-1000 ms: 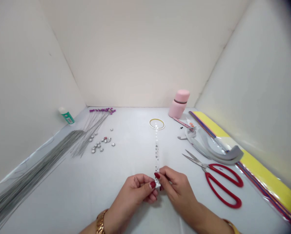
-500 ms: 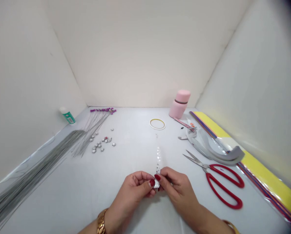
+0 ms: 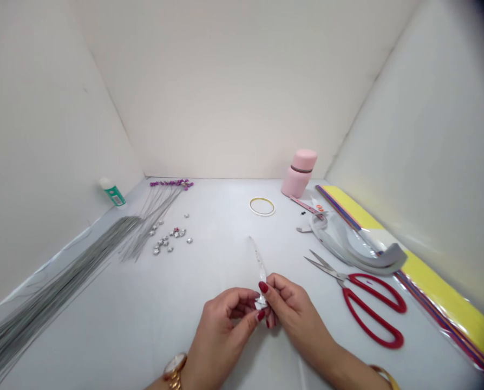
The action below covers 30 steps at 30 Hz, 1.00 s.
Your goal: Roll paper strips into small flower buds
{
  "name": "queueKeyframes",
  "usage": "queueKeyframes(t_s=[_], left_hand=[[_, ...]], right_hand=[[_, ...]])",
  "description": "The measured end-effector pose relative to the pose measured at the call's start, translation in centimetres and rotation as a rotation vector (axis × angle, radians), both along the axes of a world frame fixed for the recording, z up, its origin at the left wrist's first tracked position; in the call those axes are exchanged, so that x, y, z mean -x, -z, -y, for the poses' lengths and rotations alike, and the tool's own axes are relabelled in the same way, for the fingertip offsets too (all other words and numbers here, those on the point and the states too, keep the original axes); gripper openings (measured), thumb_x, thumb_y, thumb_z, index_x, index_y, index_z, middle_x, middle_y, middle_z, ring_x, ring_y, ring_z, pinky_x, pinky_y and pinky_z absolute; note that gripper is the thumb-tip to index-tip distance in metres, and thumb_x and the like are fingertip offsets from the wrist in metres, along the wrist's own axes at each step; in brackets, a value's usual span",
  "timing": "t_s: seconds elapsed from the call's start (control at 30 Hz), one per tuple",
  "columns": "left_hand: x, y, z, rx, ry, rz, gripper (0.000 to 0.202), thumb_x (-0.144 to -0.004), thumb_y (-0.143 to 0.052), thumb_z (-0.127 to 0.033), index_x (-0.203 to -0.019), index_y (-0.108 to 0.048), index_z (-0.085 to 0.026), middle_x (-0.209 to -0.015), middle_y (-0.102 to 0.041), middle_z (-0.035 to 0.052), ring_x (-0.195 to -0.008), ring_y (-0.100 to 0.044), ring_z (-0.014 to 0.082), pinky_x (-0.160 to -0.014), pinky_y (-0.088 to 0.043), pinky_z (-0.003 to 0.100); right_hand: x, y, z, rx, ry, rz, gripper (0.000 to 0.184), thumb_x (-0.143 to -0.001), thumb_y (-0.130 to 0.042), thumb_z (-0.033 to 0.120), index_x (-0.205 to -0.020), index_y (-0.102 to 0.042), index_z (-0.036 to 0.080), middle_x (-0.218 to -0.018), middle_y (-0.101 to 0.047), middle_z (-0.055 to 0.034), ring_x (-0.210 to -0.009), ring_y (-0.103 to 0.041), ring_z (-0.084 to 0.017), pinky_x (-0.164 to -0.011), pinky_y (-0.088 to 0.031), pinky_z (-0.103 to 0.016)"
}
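A narrow silvery-white paper strip point(image 3: 259, 261) stands up from between my hands, its free tip pointing away from me over the table. Its near end is a small folded knot point(image 3: 260, 304). My right hand point(image 3: 294, 311) pinches the strip just above the knot between thumb and fingers. My left hand point(image 3: 226, 319) is closed around the knot's left and lower side, thumb tip at its bottom edge. Left of the hands lie several small silver folded paper stars point(image 3: 163, 243). Red-handled scissors point(image 3: 343, 281) rest to the right of my right hand, blades partly apart.
Bundled grey wires point(image 3: 67, 276) run along the left, with purple-tipped stems point(image 3: 171, 184) behind. A glue stick point(image 3: 112, 193) leans at the left wall. Farther off are a tape ring point(image 3: 262, 207) and a pink bottle point(image 3: 299, 174). White strips point(image 3: 347, 249) and yellow sheets point(image 3: 437, 281) lie right.
The strip has swung from nearly straight to slanting left at its far tip. My left wrist has rolled, bringing a watch face into view, and the left thumb has slid lower on the knot.
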State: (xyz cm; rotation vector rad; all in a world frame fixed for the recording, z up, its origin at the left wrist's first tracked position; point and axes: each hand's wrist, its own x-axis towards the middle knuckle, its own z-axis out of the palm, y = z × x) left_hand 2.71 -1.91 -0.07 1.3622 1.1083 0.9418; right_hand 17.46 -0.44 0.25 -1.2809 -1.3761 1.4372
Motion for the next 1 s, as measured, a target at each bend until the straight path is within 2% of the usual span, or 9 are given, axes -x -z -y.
queueKeyframes(t_s=[0.1, 0.23, 0.4, 0.57, 0.7, 0.9, 1.0], left_hand=[[0.0, -0.04, 0.04, -0.059, -0.012, -0.062, 0.013, -0.08, -0.053, -0.019, -0.085, -0.063, -0.014, -0.082, -0.068, 0.0078, -0.075, -0.063, 0.0174, -0.071, -0.049, 0.027], [0.05, -0.07, -0.12, -0.075, -0.031, -0.052, 0.013, -0.079, -0.053, -0.019, -0.084, -0.064, -0.014, -0.08, -0.068, 0.0071, -0.073, -0.063, 0.017, -0.069, -0.05, 0.026], [-0.23, -0.46, -0.39, 0.122, -0.011, 0.143, 0.011, -0.076, -0.056, -0.02, -0.08, -0.064, -0.013, -0.074, -0.069, 0.0057, -0.071, -0.062, 0.0164, -0.068, -0.048, 0.026], [-0.52, -0.81, -0.81, 0.249, -0.031, 0.247, 0.01, -0.073, -0.059, -0.019, -0.077, -0.063, -0.011, -0.067, -0.068, 0.0042, -0.065, -0.06, 0.0143, -0.066, -0.045, 0.026], [-0.39, -0.6, -0.82, 0.242, -0.059, 0.126, 0.01, -0.074, -0.057, -0.021, -0.073, -0.06, -0.012, -0.065, -0.064, 0.0025, -0.061, -0.056, 0.0132, -0.061, -0.043, 0.024], [-0.04, -0.84, -0.26, 0.048, -0.027, -0.136, 0.016, -0.083, -0.044, -0.023, -0.071, -0.053, -0.017, -0.066, -0.058, -0.0005, -0.062, -0.052, 0.0137, -0.06, -0.04, 0.023], [0.01, -0.9, -0.07, -0.002, -0.011, -0.204, 0.017, -0.084, -0.04, -0.023, -0.071, -0.051, -0.019, -0.067, -0.057, -0.0011, -0.063, -0.051, 0.0138, -0.06, -0.039, 0.022]], right_hand=[[0.06, 0.05, 0.02, 0.006, -0.006, -0.011, 0.033, -0.083, -0.044, 0.045, -0.065, -0.043, 0.018, -0.049, -0.048, 0.0062, -0.042, -0.043, -0.007, -0.046, -0.035, -0.019], [0.05, 0.06, -0.02, -0.028, -0.04, 0.037, 0.034, -0.086, -0.039, 0.045, -0.065, -0.044, 0.019, -0.049, -0.048, 0.0056, -0.045, -0.045, -0.009, -0.048, -0.037, -0.02], [-0.14, 0.09, 0.01, -0.161, -0.034, 0.17, 0.032, -0.086, -0.04, 0.041, -0.063, -0.043, 0.02, -0.049, -0.046, 0.0053, -0.047, -0.045, -0.01, -0.049, -0.037, -0.02], [-0.23, 0.26, 0.08, -0.172, -0.026, 0.181, 0.03, -0.087, -0.04, 0.039, -0.064, -0.043, 0.02, -0.05, -0.048, 0.0052, -0.046, -0.048, -0.01, -0.048, -0.038, -0.019], [-0.23, 0.13, 0.08, -0.189, -0.02, 0.176, 0.029, -0.087, -0.04, 0.037, -0.063, -0.043, 0.02, -0.051, -0.048, 0.005, -0.046, -0.048, -0.009, -0.048, -0.038, -0.019], [-0.17, 0.12, 0.09, -0.18, -0.018, 0.186, 0.03, -0.087, -0.039, 0.038, -0.064, -0.043, 0.019, -0.05, -0.049, 0.0042, -0.048, -0.049, -0.01, -0.051, -0.039, -0.021], [-0.12, 0.18, 0.22, -0.157, 0.007, 0.16, 0.032, -0.087, -0.039, 0.04, -0.064, -0.043, 0.019, -0.05, -0.048, 0.0043, -0.048, -0.05, -0.011, -0.051, -0.039, -0.021]])
